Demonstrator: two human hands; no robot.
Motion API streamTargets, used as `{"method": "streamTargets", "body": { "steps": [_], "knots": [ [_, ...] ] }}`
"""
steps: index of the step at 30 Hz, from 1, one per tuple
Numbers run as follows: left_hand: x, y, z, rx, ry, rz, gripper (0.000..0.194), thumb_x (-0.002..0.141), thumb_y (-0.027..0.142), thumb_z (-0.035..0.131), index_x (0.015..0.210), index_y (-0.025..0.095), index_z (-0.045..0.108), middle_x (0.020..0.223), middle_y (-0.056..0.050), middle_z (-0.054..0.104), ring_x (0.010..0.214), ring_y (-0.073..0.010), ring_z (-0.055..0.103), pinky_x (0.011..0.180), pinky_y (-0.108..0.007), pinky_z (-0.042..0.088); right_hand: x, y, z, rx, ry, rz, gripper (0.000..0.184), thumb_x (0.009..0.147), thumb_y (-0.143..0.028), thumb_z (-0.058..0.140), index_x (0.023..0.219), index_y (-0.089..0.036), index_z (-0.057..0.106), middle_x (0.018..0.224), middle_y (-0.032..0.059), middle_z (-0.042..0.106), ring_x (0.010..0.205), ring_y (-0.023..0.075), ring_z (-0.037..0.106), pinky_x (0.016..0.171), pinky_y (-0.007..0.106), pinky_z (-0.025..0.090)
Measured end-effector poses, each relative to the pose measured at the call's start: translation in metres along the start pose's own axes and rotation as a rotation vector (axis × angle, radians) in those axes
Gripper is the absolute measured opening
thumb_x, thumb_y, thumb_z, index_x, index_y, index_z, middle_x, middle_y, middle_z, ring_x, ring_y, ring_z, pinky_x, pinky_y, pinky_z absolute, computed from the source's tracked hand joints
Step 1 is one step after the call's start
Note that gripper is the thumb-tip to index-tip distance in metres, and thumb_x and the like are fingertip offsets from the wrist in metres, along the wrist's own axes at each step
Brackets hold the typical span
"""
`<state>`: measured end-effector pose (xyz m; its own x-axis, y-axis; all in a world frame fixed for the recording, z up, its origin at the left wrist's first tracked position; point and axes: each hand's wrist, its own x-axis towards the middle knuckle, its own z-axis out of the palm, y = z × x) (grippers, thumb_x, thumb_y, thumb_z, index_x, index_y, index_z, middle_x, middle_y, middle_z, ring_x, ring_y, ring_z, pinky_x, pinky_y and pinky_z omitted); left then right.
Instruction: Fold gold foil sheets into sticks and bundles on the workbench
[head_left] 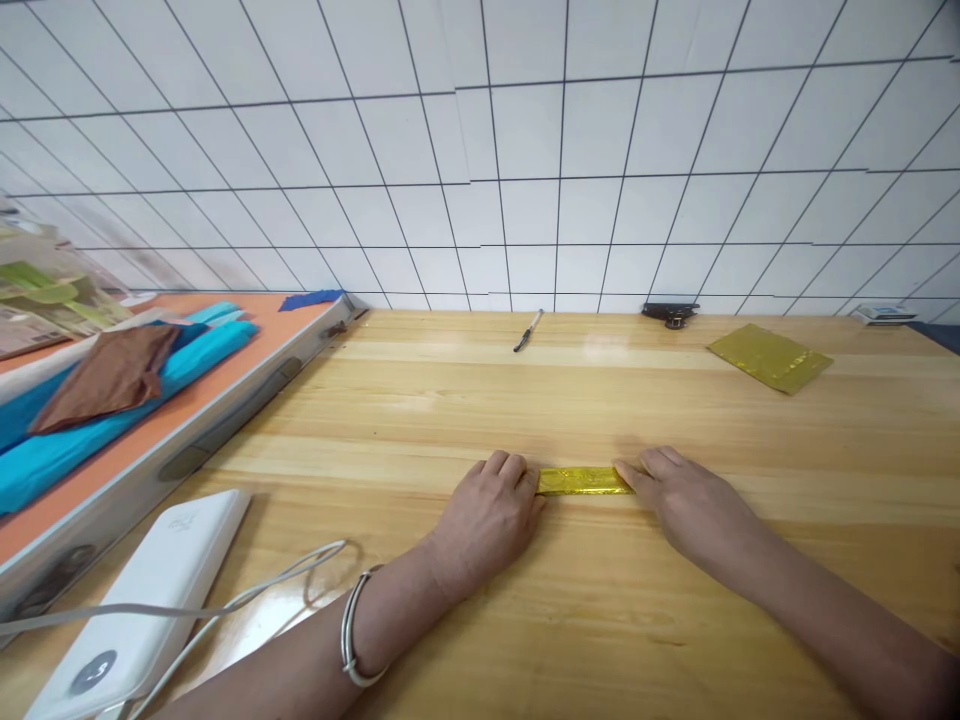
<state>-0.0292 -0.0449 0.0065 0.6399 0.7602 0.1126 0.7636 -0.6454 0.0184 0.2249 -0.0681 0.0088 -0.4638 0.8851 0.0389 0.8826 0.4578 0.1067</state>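
Note:
A narrow folded strip of shiny gold foil paper (583, 481) lies across the wooden table in front of me. My left hand (491, 510) grips its left end, fingers curled and pressed together. At the opposite end my right hand (679, 495) pinches the strip, with the thumb and fingers closed on the edge. Between the two hands the strip stays flat and shows crease lines. The ends under my fingers are hidden. Farther back on the right rests a flat gold foil sheet (771, 358), apart from both hands.
A white power bank (150, 600) with a white cable (285, 572) lies near my left forearm. On the raised orange surface (217, 385) at left are blue rolls (195, 365) and a brown folded piece (112, 372). A pen (529, 331) and a black clip-like object (671, 313) lie by the tiled wall.

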Motion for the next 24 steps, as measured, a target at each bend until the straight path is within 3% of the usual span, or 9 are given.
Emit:
{"method": "streamTargets", "body": {
  "steps": [11,17,24],
  "knots": [
    [-0.001,-0.008,-0.005,-0.053,-0.02,0.004,0.022,0.089,0.034,0.042,0.1,0.02,0.056,0.091,-0.007,0.052,0.09,-0.021,0.047,0.076,-0.034,0.041,-0.001,0.002,0.001,-0.009,-0.005,-0.005,0.045,0.08,-0.006,0.042,0.121,-0.022,0.053,0.095,0.0068,0.058,0.09,0.0204,0.049,0.071,0.027,0.038],
    [0.002,-0.014,-0.006,-0.085,-0.014,0.038,0.024,0.089,0.035,0.042,0.1,0.02,0.057,0.09,-0.007,0.053,0.089,-0.0204,0.047,0.076,-0.034,0.039,0.001,-0.001,-0.001,-0.041,-0.012,-0.012,0.045,0.08,-0.003,0.041,0.12,-0.019,0.053,0.099,0.0081,0.058,0.093,0.0212,0.047,0.073,0.028,0.038],
    [0.001,-0.027,-0.002,-0.17,0.02,0.12,0.024,0.088,0.033,0.045,0.104,0.021,0.059,0.094,-0.006,0.053,0.091,-0.0191,0.047,0.082,-0.033,0.039,0.0,0.002,-0.004,0.032,0.022,-0.001,0.038,0.085,-0.01,0.041,0.118,-0.021,0.057,0.091,0.0075,0.058,0.088,0.0209,0.048,0.071,0.029,0.039]
  ]
}}
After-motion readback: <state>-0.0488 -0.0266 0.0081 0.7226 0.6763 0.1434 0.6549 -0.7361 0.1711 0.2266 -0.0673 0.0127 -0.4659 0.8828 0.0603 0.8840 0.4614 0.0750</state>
